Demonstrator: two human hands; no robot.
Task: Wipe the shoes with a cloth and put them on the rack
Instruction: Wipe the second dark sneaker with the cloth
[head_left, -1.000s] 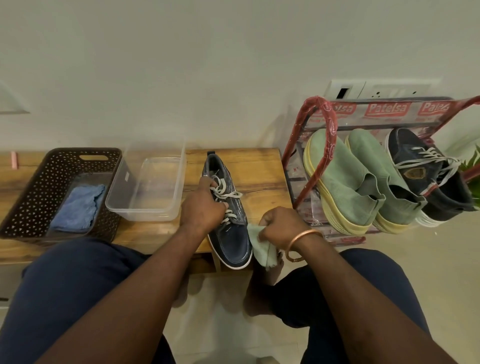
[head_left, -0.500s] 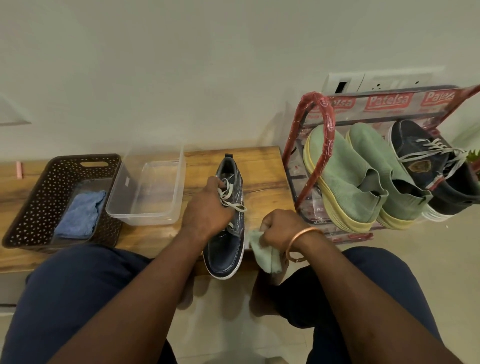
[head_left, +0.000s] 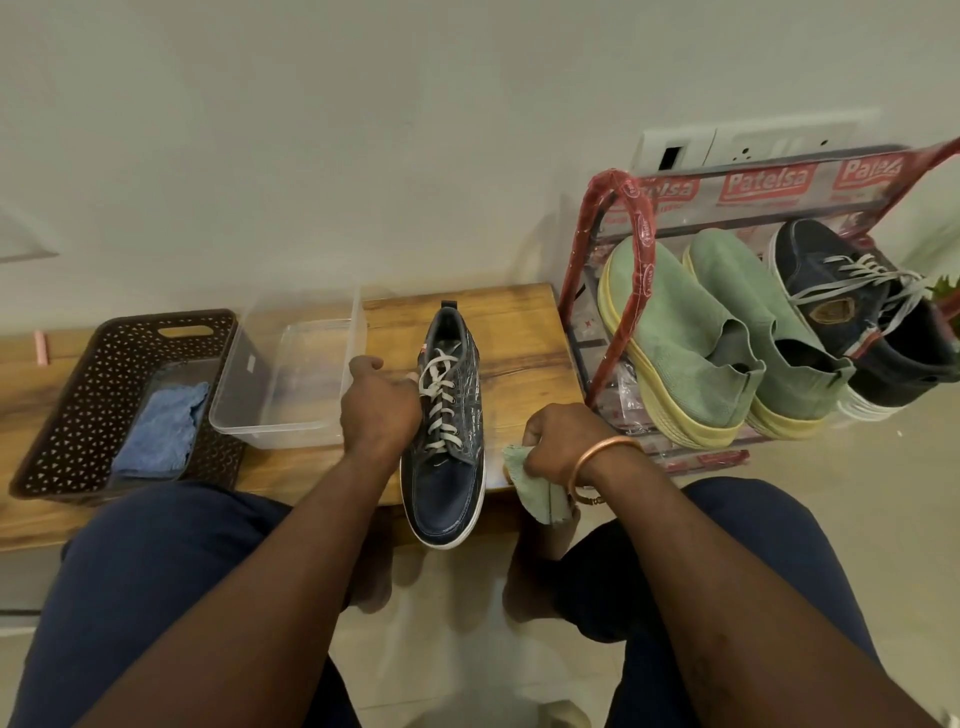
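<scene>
clerk: hands first, nearest item.

inspector: right hand (head_left: 563, 441) is clenched round the green cloth (head_left: 535, 488). the cloth hangs below the fist, just beside the toe end of the navy shoe (head_left: 447, 467) and not touching it. judged: the cloth is kept ready at the shoe's right flank for a wiping pass.

clerk: left hand?

inspector: left hand (head_left: 382, 410) lies against the shoe's left side by the laces, a fingertip touching the collar. i cannot tell whether it grips or merely steadies. judged purpose: to brace the shoe against the stroke.

clerk: where is the shoe?

inspector: upright on its sole on the wooden bench (head_left: 519, 332), toe overhanging the near edge. it is not on the rack. further back sit a clear tub (head_left: 291, 374) and a brown basket (head_left: 78, 395) holding a blue cloth (head_left: 161, 431). at far right the rack (head_left: 628, 218) carries two green shoes (head_left: 670, 332) and a second navy shoe (head_left: 857, 322).

clerk: changes from the earlier pictures?

inspector: the shoe was tilted then, with the left hand over its laces. now it stands square and the hand has slid to the side. right hand and cloth sit much as before.
</scene>
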